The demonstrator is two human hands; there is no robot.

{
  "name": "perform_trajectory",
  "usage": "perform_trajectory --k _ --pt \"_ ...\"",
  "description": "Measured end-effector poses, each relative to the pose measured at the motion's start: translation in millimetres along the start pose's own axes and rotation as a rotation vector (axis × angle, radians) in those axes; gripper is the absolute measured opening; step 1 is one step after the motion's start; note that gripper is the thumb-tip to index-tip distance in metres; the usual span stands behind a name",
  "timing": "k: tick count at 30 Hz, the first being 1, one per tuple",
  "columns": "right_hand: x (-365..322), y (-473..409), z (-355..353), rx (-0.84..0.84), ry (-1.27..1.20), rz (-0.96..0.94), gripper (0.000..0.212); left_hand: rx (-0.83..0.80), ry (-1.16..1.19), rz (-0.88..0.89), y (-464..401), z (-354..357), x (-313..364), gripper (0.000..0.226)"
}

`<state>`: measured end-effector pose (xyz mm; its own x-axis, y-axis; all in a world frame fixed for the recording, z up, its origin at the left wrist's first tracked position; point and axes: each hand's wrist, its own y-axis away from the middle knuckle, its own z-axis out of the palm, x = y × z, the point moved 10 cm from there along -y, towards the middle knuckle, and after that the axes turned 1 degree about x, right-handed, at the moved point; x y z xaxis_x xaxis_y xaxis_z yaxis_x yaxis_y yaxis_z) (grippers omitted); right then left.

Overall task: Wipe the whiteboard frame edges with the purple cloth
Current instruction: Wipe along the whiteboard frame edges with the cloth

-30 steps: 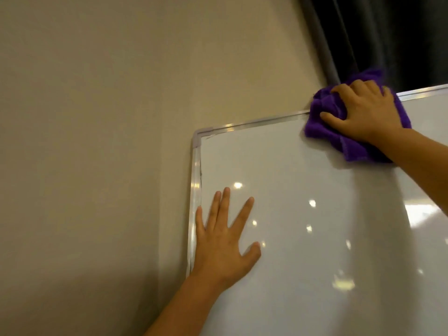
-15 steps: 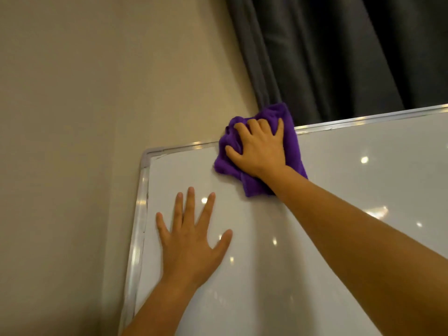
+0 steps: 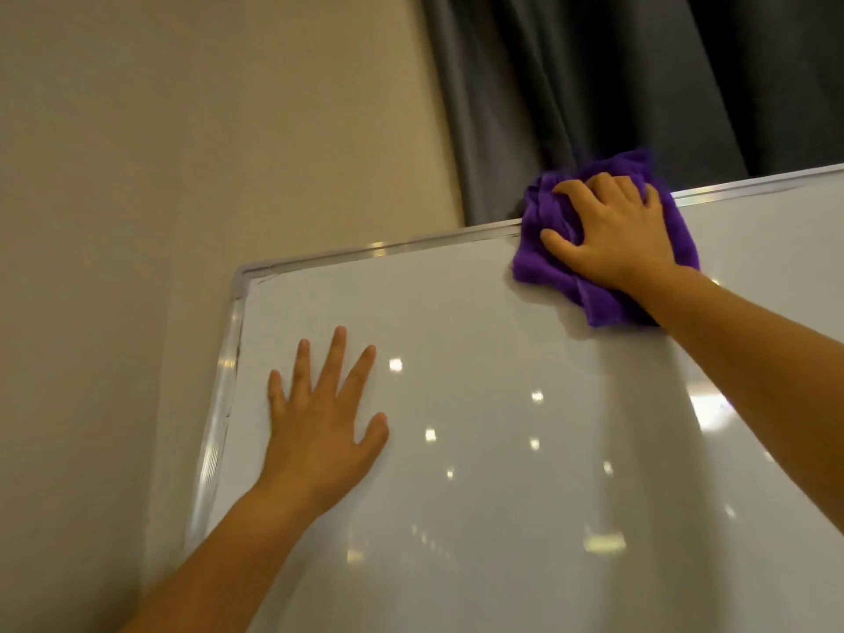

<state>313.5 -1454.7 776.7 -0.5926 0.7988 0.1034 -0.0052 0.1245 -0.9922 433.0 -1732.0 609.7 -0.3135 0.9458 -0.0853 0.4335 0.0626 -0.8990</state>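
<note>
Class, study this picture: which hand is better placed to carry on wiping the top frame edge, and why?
Right. The right hand grips the purple cloth over the top frame edge; the left hand lies flat below, holding nothing.

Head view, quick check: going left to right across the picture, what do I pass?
Beige wall → left frame edge of the whiteboard → left hand flat on the board → purple cloth on the top frame edge → right hand gripping it.
</note>
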Motion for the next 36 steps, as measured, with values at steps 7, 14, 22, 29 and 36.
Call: perform_trajectory --k 7,14,22,29,36 --pt "72 4 -16 -0.023 0.024 0.085 0.062 0.022 0.179 -0.267 -26 4 76 0.079" --pt "84 10 -20 0.049 0.053 0.387 0.056 0.041 0.083 -0.299 -23 11 79 0.079" --pt "-15 -8 5 -0.019 -0.009 -0.058 0.063 0.09 -0.05 -0.239 -26 0 84 0.077" --pt "38 -4 -6 -0.028 -0.014 -0.108 0.063 0.078 0.149 -0.15 -48 2 165 0.078" --pt "75 -3 -12 -0.024 -0.037 -0.119 0.064 0.069 0.054 -0.155 -49 16 187 0.081"
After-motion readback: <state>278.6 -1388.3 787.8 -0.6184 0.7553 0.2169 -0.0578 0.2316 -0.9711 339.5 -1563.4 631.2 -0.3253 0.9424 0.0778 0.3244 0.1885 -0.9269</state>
